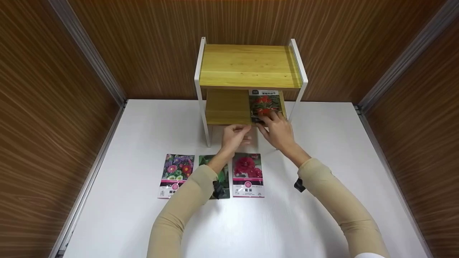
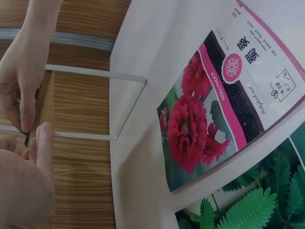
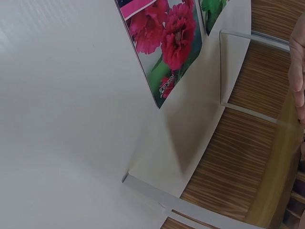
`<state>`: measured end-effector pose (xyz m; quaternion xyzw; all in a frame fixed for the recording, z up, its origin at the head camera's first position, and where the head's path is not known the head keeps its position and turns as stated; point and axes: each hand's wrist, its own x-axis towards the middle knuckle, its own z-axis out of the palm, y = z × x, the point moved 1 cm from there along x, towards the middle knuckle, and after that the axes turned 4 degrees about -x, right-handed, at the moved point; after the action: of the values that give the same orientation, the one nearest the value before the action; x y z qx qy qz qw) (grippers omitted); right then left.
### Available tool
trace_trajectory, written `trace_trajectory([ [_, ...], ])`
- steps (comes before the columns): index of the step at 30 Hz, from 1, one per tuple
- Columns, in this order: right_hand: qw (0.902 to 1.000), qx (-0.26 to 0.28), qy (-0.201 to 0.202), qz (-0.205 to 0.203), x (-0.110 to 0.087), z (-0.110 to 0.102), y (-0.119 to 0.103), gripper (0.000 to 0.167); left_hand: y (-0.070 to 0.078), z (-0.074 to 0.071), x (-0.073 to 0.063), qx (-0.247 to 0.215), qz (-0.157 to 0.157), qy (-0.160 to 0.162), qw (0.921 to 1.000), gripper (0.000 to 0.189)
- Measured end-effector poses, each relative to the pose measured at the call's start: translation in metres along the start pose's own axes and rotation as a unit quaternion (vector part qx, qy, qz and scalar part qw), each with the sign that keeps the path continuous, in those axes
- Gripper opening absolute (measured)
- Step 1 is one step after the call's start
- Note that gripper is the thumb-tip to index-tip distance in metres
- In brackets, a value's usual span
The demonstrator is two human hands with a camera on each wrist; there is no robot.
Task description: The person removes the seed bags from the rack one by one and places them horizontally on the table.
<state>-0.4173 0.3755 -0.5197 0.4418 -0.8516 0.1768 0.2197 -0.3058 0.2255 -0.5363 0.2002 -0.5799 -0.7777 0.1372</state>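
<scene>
A seed packet (image 1: 264,102) with a red flower picture lies on the right part of the rack's lower wooden shelf (image 1: 227,107). My right hand (image 1: 280,132) pinches its near edge, fingers on top and thumb at the front. Just left of it, my left hand (image 1: 233,138) is at the shelf's front edge, close to the packet's near corner. In the left wrist view the fingers (image 2: 45,148) of that hand look extended. Much of the packet's near end is hidden by the right hand.
A wooden upper shelf (image 1: 251,66) in a white frame (image 1: 199,71) overhangs the lower one. On the white table (image 1: 304,222) lie a hollyhock packet (image 1: 247,175), a green-leaf packet (image 1: 225,184) partly under the left forearm, and a mixed-flower packet (image 1: 177,168).
</scene>
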Motion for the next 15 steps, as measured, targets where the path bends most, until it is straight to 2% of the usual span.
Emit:
trace_trajectory([
  [5, 0.9997, -0.019, 0.007, -0.013, -0.0021, 0.0023, -0.0003, 0.028, -0.0004, -0.0013, -0.0007, 0.000, 0.000, 0.000, 1.0000, 0.031],
  [15, 0.9966, -0.039, 0.051, -0.051, -0.0067, 0.0059, -0.0003, 0.016, -0.0014, -0.0044, 0.0009, -0.006, -0.004, 0.014, 0.9999, 0.029],
])
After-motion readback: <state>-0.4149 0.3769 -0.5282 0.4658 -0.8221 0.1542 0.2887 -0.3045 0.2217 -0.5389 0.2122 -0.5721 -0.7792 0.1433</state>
